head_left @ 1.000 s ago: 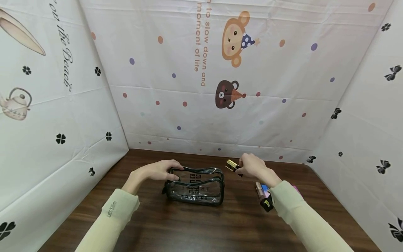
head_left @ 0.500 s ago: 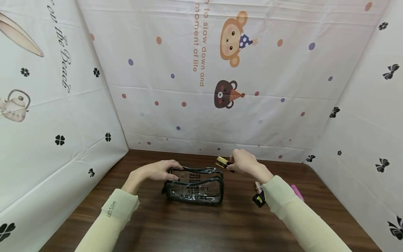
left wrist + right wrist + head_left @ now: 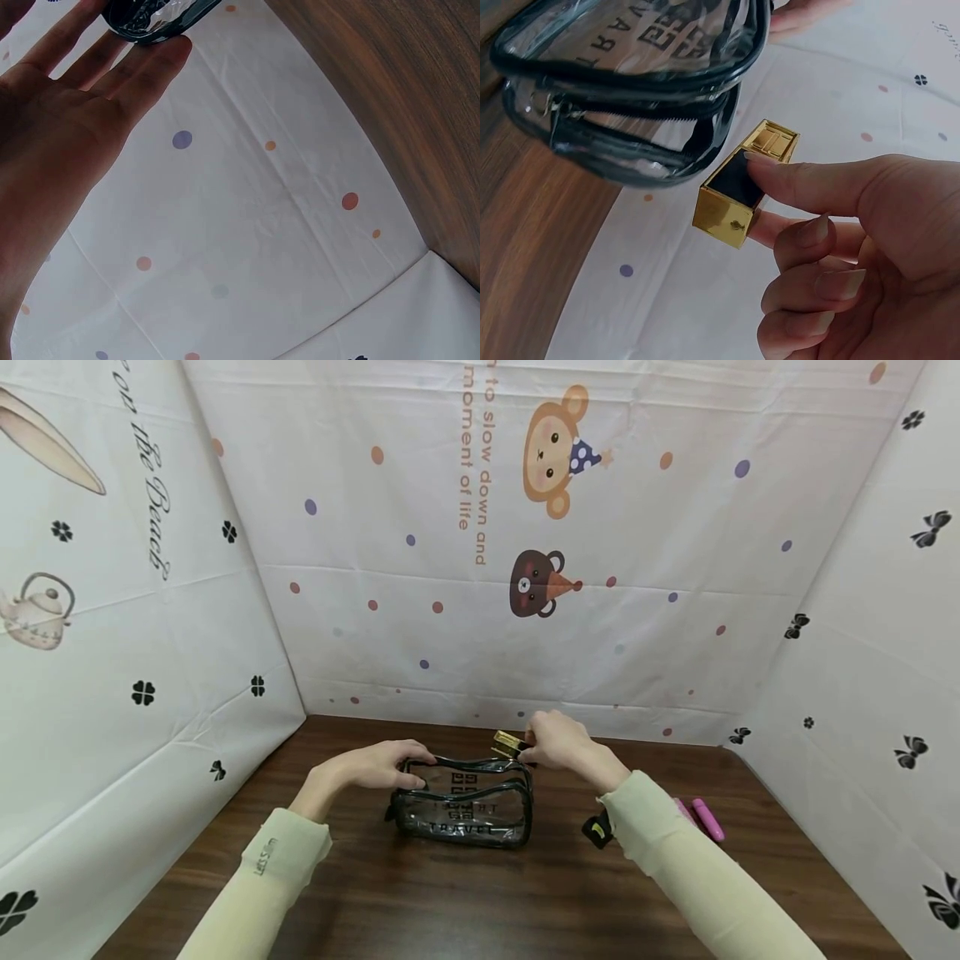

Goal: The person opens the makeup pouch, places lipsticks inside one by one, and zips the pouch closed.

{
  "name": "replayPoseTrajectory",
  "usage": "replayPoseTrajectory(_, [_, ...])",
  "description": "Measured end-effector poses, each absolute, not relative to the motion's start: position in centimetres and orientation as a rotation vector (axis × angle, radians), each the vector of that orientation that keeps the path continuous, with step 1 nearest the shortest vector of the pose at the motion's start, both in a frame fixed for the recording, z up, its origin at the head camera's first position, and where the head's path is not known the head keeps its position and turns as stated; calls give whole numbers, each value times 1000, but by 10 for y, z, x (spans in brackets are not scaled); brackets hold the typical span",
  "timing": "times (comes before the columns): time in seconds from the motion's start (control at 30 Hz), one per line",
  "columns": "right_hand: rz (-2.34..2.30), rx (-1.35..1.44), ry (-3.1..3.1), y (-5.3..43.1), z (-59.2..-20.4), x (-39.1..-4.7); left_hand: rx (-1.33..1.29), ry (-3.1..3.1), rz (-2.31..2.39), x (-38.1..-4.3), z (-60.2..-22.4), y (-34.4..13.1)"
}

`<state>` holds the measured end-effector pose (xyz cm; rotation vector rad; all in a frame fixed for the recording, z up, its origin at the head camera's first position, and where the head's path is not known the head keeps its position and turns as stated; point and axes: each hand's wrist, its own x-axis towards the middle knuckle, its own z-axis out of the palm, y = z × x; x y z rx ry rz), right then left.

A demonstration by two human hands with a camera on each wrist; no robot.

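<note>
A clear toiletry bag (image 3: 468,827) with black trim and printed letters sits on the table. My left hand (image 3: 382,766) grips its left end, fingers at the back rim and thumb near the front; the left wrist view catches only straight fingers against the bag's edge (image 3: 169,31). Between thumb and forefinger my right hand (image 3: 561,742) pinches a gold and black lipstick (image 3: 735,181), the other fingers curled into the palm. The lipstick is just above and behind the bag's right end. A zipper (image 3: 641,118) runs along the bag's parted opening in the right wrist view.
On the brown wooden table (image 3: 360,902), a black item with a yellow-green mark (image 3: 597,831) lies by the right sleeve. A pink tube (image 3: 708,820) is farther right, another pink item (image 3: 683,811) beside it, partly covered. Patterned white sheets (image 3: 420,635) wall three sides.
My right hand has carried the lipstick leftward to the bag's right end. As the sleeve shifted left, the pink tube came into view. The left hand and bag stay put.
</note>
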<state>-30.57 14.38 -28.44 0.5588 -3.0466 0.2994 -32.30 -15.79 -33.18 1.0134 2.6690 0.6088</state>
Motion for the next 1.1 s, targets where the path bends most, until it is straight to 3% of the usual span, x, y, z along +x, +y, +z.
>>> replayPoseTrajectory(1.1, [262,732,-3094,65,-305,-306,1006,2662,631,-326,-334,-159])
